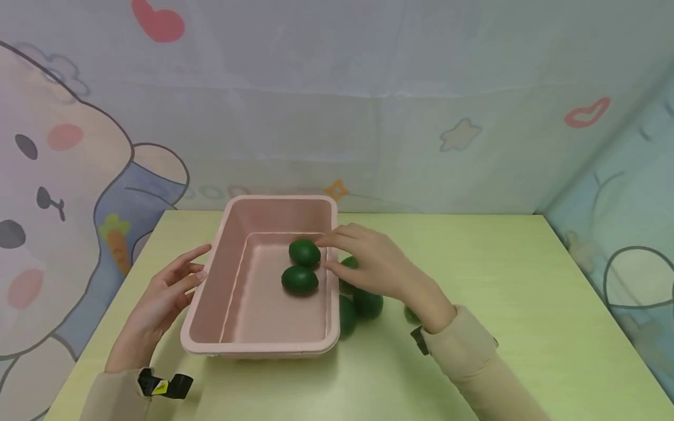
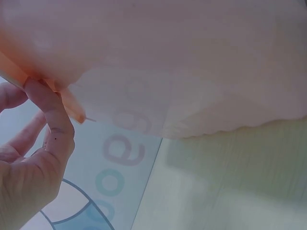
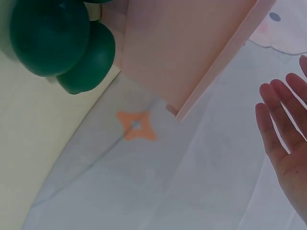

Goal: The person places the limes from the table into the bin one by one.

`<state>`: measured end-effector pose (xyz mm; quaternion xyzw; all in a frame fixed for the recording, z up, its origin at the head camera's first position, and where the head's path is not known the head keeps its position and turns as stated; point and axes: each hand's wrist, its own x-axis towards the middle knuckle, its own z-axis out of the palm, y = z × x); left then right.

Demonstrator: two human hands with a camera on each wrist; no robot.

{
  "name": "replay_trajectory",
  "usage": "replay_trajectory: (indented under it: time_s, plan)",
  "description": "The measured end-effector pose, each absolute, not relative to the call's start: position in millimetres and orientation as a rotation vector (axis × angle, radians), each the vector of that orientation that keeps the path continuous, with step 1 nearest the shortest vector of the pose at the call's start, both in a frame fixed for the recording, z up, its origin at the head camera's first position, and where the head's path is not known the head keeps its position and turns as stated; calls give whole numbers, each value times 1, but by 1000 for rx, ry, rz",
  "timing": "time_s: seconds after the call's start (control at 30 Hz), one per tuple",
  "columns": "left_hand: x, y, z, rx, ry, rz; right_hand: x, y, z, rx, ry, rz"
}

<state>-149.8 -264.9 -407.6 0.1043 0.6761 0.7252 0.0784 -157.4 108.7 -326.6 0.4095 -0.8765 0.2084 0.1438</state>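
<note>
Right grip (image 1: 371, 260): released, fingers loosely extended over the right rim of a pale pink, rectangular, plastic-looking bin (image 1: 263, 348), nothing held.

Key relation: the far dark green, glossy, egg-shaped piece (image 1: 304, 253) lies directly left of the right fingertips, inside the bin. Long axis roughly left-right, blunt end facing the fingers. Gap is tiny; can't tell whether they touch. Right hand is clearly the nearer one; left is across the bin.

The near dark green egg-shaped piece (image 1: 299, 280) is just beside the first, left of the right grip and a bit toward the person, same lie. Those two are the bin's visible contents, both in its right half; long side of the bin runs away from the person.

Left grip (image 1: 163, 295): at the left rim, fingers and thumb bent against it. Can't tell if it pinches or only steadies.

Outside the bin, on the yellow-green worktop (image 1: 500, 280): one green piece (image 1: 350, 261) partly hidden under the right grip, two more (image 1: 368, 305) nearer the person beside the bin's right wall, another (image 1: 411, 316) half behind the right wrist.
</note>
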Motion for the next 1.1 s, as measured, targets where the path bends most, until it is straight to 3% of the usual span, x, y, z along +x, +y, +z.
replay_trajectory:
  time_s: [1.1]
  plan:
    - [-150,-265,-408,321,2066,2141,-126,169,-396,793,-2443,884]
